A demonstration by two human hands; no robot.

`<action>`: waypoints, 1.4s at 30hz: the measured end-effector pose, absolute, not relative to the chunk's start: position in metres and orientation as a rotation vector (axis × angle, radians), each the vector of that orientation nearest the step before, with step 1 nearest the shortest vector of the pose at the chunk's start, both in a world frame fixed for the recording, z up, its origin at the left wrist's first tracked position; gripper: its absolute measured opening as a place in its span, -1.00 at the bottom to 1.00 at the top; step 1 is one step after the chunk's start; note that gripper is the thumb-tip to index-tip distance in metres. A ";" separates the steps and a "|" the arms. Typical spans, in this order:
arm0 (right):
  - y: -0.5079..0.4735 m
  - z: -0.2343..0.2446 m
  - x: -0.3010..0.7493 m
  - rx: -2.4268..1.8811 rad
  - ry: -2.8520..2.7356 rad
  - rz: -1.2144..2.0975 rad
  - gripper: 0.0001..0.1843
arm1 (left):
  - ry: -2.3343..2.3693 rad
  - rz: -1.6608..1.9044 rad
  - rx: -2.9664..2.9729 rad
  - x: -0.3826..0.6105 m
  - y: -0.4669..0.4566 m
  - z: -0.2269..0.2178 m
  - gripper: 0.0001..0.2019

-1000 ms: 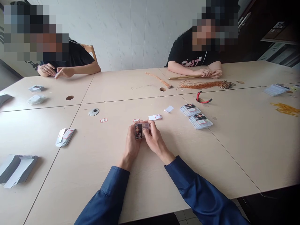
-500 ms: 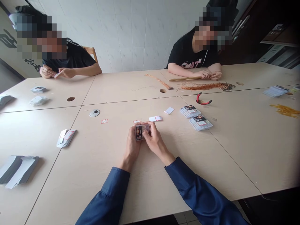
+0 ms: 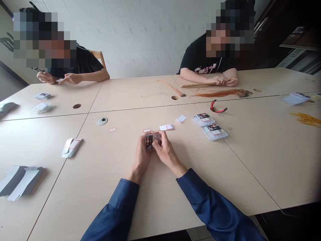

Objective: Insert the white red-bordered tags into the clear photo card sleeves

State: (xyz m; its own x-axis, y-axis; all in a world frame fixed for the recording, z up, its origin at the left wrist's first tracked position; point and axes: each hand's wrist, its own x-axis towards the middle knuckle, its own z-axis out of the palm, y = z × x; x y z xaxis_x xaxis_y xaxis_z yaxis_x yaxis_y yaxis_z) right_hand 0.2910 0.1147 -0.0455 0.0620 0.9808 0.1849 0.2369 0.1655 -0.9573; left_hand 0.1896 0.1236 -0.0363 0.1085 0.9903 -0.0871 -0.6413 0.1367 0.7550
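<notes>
Both my hands meet above the table's middle, holding a small printed card in a clear plastic sleeve [image 3: 150, 142] between them. My left hand [image 3: 141, 157] grips its left side, and my right hand [image 3: 165, 150] pinches its right edge. Just beyond my fingers lie small white red-bordered labels [image 3: 167, 127], and another label [image 3: 146, 130] is partly hidden behind my left fingers. A third label [image 3: 112, 130] rests further left. Two stacks of packaged cards [image 3: 209, 126] lie to my right.
Red-handled pliers [image 3: 217, 106], orange cords [image 3: 220, 93] and yellow cords [image 3: 306, 119] lie on the joined pale wooden tables [image 3: 200, 180]. Grey-white card stacks [image 3: 71, 148] sit left. Two co-workers [image 3: 82, 65] [image 3: 208, 65] sit across, one holding a thin wooden strip [image 3: 198, 85].
The view has shifted slightly, moving the table a little in the picture. My hands still hold the sleeved card in nearly the same pose. The far-left co-worker's hand has moved outward.
</notes>
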 end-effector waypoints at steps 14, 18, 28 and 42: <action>0.115 -0.046 0.291 -1.264 -1.393 0.907 -0.69 | 0.685 1.320 0.601 0.190 0.124 -0.035 -0.77; 0.112 -0.043 0.289 -1.270 -1.438 0.832 -0.67 | 0.629 1.326 0.521 0.189 0.127 -0.031 -0.81; 0.118 -0.036 0.305 -1.237 -1.810 0.312 -0.74 | 0.710 1.316 0.435 0.179 0.132 -0.040 -0.75; 0.116 -0.038 0.301 -1.172 -1.962 0.243 -0.80 | 0.732 1.324 0.469 0.169 0.135 -0.027 -0.91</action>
State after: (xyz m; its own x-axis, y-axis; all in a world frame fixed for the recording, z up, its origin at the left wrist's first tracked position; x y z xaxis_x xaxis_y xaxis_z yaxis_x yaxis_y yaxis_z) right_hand 0.3012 0.1164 -0.0377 -0.2317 0.8039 0.5477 0.6458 0.5482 -0.5314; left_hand 0.1688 0.1351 -0.0272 0.0756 0.9746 -0.2107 -0.6973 0.2028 0.6875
